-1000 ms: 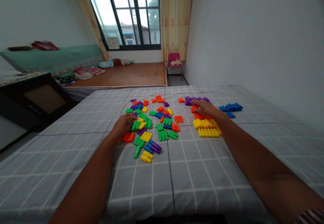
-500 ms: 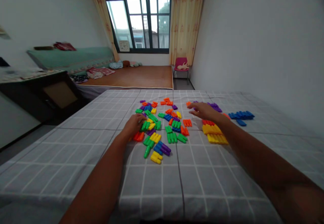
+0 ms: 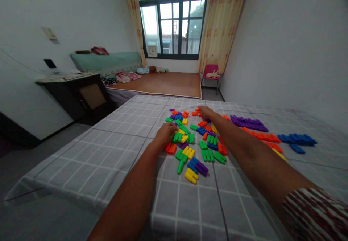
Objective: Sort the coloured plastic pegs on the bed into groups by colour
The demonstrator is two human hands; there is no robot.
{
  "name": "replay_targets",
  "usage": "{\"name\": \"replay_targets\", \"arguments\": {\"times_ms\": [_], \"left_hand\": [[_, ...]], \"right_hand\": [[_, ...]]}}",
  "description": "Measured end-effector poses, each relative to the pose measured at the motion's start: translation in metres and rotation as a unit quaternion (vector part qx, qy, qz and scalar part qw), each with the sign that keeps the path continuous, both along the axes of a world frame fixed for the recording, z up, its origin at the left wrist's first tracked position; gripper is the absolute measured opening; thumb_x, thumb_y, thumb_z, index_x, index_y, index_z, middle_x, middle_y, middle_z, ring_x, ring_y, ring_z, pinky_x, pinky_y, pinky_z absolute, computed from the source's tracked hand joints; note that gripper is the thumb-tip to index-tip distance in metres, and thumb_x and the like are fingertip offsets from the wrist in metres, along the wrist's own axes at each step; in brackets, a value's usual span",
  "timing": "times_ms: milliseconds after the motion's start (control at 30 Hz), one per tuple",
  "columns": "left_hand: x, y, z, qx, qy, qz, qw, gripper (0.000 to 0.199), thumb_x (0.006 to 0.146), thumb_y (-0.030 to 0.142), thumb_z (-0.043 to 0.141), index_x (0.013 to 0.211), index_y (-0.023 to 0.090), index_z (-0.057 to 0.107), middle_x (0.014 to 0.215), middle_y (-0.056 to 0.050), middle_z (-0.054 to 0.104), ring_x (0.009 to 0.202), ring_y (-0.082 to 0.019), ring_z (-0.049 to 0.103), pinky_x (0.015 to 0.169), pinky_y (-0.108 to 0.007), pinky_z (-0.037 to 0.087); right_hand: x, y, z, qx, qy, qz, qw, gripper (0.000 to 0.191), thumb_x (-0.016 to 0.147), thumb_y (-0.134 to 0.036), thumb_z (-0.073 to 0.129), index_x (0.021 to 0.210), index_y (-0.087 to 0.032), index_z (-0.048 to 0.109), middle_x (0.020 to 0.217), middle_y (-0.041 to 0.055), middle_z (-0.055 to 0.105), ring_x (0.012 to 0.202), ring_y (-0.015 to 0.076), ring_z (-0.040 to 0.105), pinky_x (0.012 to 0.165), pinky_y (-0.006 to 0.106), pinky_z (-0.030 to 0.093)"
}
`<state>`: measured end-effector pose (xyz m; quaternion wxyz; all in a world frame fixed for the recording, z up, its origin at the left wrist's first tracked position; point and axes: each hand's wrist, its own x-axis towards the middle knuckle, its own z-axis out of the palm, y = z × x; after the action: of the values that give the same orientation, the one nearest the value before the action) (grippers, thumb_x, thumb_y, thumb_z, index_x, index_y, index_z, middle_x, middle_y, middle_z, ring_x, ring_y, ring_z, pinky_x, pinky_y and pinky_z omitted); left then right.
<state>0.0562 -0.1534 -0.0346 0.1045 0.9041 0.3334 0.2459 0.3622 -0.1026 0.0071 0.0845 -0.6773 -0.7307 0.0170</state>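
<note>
Loose bullet-shaped plastic building blocks lie mixed on the checked cloth, among them a green block (image 3: pixel 207 155), a yellow block (image 3: pixel 191 175) and a blue block (image 3: pixel 193 164). My left hand (image 3: pixel 165 135) rests at the left side of this pile, fingers curled in, beside an orange-red block (image 3: pixel 170 148); what they hold, if anything, is hidden. At the far side of the pile my right hand (image 3: pixel 206 113) has its fingertips closed on an orange building block (image 3: pixel 197 111). My right forearm covers part of the blocks on the right.
To the right lie a purple row (image 3: pixel 248 122), an orange row (image 3: pixel 261 135) and a blue group (image 3: pixel 297 139) of blocks. Beyond the table (image 3: pixel 130 125) are a bed (image 3: pixel 168 83), a dark cabinet (image 3: pixel 89 96) and a pink chair (image 3: pixel 211 70).
My right hand has moved left from the sorted rows to the orange blocks at the back of the pile. My left hand has stayed at the pile. The view has turned left.
</note>
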Motion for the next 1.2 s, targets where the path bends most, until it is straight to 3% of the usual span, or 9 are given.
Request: {"name": "replay_targets", "arguments": {"times_ms": [133,300,467,567,700,867,967,1200], "left_hand": [[-0.001,0.002,-0.002,-0.003,0.001,-0.013,1.000,0.027,0.084,0.018,0.051,0.097,0.019,0.074,0.106,-0.011,0.069,0.103,-0.023,0.060,0.095,-0.039,0.046],[0.001,0.000,0.003,0.006,-0.001,-0.003,1.000,0.026,0.083,0.019,0.052,0.095,0.019,0.075,0.105,-0.012,0.069,0.101,-0.025,0.060,0.093,-0.041,0.046],[0.001,-0.003,0.008,0.000,0.008,-0.010,1.000,0.026,0.084,0.020,0.051,0.094,0.018,0.075,0.104,-0.013,0.069,0.097,-0.025,0.061,0.091,-0.041,0.046],[0.000,-0.001,0.007,0.000,0.001,-0.013,1.000,0.027,0.085,0.022,0.049,0.094,0.018,0.074,0.104,-0.011,0.069,0.098,-0.024,0.061,0.092,-0.040,0.046],[0.000,0.003,0.006,0.003,0.017,-0.016,1.000,0.029,0.087,0.026,0.047,0.098,0.019,0.073,0.106,-0.009,0.069,0.102,-0.023,0.060,0.095,-0.039,0.045],[0.000,0.003,0.009,0.005,0.027,0.000,1.000,0.032,0.087,0.030,0.044,0.097,0.019,0.073,0.107,-0.010,0.068,0.100,-0.024,0.061,0.095,-0.041,0.046],[-0.002,0.002,0.011,-0.002,0.023,0.004,1.000,0.034,0.087,0.032,0.044,0.097,0.019,0.074,0.107,-0.011,0.068,0.100,-0.025,0.061,0.095,-0.041,0.047],[-0.005,0.005,0.011,0.005,0.023,-0.002,1.000,0.036,0.086,0.031,0.043,0.099,0.019,0.074,0.110,-0.012,0.067,0.103,-0.026,0.061,0.096,-0.043,0.047]], "right_hand": [[0.005,0.003,-0.004,-0.007,0.009,-0.012,1.000,0.033,0.080,-0.015,0.062,0.113,-0.016,0.065,0.119,0.0113,0.068,0.104,0.0196,0.064,0.087,0.028,0.048],[0.014,-0.014,0.009,-0.033,0.027,0.016,0.999,0.043,0.075,-0.014,0.069,0.117,-0.016,0.063,0.112,0.0079,0.070,0.087,0.0143,0.067,0.074,0.022,0.050],[0.020,-0.051,0.029,-0.020,0.068,0.053,0.996,0.031,0.076,-0.021,0.068,0.107,-0.017,0.068,0.105,0.0069,0.072,0.086,0.0164,0.067,0.074,0.023,0.051],[0.045,-0.087,0.041,0.020,0.118,0.055,0.991,0.033,0.079,-0.024,0.064,0.111,-0.018,0.067,0.107,0.0064,0.072,0.085,0.0156,0.066,0.075,0.024,0.051],[0.112,-0.152,0.046,0.049,0.158,-0.035,0.986,0.045,0.081,-0.031,0.062,0.124,-0.018,0.060,0.103,0.0079,0.071,0.080,0.0158,0.065,0.070,0.025,0.052],[0.187,-0.214,0.028,0.047,0.123,-0.183,0.974,0.049,0.082,-0.039,0.060,0.126,-0.018,0.061,0.092,0.0084,0.071,0.071,0.0177,0.065,0.064,0.028,0.051],[0.200,-0.225,0.018,0.031,0.083,-0.205,0.975,0.041,0.081,-0.039,0.060,0.116,-0.019,0.067,0.090,0.0077,0.072,0.075,0.0195,0.066,0.068,0.029,0.051],[0.191,-0.221,0.016,-0.041,0.027,-0.196,0.979,0.044,0.080,-0.044,0.059,0.115,-0.020,0.070,0.096,0.0075,0.074,0.082,0.0212,0.068,0.070,0.028,0.049]]}}
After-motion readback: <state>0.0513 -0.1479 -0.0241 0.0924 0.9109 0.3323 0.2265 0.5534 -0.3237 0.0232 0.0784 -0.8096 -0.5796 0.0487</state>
